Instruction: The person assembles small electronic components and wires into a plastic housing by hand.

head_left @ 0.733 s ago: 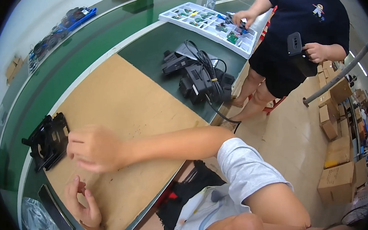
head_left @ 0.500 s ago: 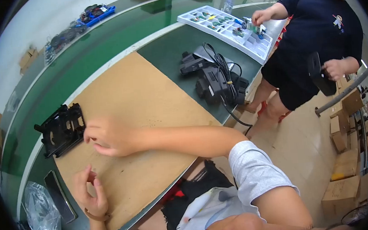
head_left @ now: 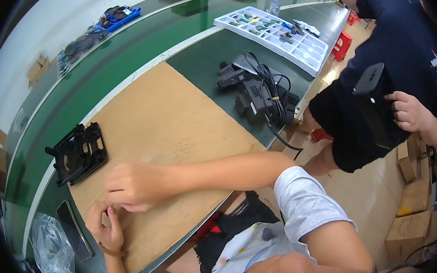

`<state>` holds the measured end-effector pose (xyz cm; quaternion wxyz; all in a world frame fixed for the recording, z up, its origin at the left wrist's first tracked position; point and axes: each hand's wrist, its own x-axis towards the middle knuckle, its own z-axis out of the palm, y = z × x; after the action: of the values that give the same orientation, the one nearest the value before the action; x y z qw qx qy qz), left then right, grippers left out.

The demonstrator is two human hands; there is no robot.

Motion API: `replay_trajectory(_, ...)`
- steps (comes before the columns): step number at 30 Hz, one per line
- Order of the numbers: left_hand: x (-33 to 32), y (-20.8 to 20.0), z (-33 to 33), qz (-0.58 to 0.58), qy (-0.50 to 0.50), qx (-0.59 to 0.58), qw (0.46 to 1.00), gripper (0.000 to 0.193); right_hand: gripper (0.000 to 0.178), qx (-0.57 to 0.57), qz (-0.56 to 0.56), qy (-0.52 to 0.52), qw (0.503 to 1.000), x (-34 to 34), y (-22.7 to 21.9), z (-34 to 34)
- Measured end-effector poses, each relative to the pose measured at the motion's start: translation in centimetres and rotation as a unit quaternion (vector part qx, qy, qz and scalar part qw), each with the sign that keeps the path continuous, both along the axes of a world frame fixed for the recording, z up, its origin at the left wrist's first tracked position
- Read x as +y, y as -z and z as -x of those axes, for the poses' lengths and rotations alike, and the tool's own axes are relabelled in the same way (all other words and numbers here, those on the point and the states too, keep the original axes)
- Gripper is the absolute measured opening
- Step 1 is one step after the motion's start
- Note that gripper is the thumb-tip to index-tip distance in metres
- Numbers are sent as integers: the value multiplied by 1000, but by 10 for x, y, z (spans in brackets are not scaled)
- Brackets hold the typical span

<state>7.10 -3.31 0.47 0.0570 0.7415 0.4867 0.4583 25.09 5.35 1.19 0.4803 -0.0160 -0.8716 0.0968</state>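
Right hand [head_left: 134,186] nearer left hand [head_left: 106,229], over cardboard [head_left: 168,117]

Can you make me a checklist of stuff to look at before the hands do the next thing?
1. Hands empty: cannot tell; left hand and right hand are close together, hiding anything between them.
2. Black plastic frame untouched: ok, at the brown sheet's edge.
3. Flat dark slab away from the hands: ok.
4. Black cable all on the table: not ok, part hangs past the edge.
5. Co-worker's hand away from the sheet: ok.
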Motion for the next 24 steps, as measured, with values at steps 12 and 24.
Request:
replay_trajectory(12,7,-2,16,-98,-58,-2,993,24,20,-1,-115,-142,983,-52,-1,6)
replay_trajectory(24,7,0,29,-109,-93,-27,989,23,17,-41,-168,-195,965,-72,16,17)
